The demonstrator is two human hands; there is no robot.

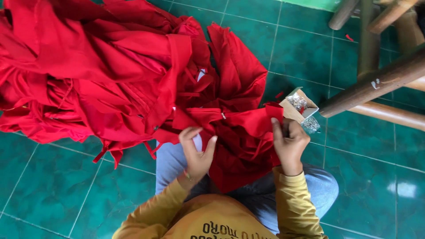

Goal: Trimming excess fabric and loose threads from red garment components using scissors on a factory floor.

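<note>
1. On your lap, in the head view, lies a red garment [239, 132] with a zip, spread over your knees and running up toward 12 o'clock.
2. Your left hand [196, 152] sits at 9 o'clock of that cloth's lower part, its fingers [188, 135] loosely spread and curled, touching the red edge without a clear pinch.
3. Your right hand [290, 144] is at 3 o'clock of the garment; its fingers [276, 128] are pressed together, pinching the red corner.
4. Just beyond that hand, at 1 o'clock of it, a small cardboard box [294, 108] of shiny silver bits rests on the green tiled floor [354, 177].
5. A large heap of red garments [88, 66] fills the 10 o'clock area, touching the piece on your lap.
6. Wooden furniture legs [376, 79] stand at 2 o'clock, near the box.
</note>
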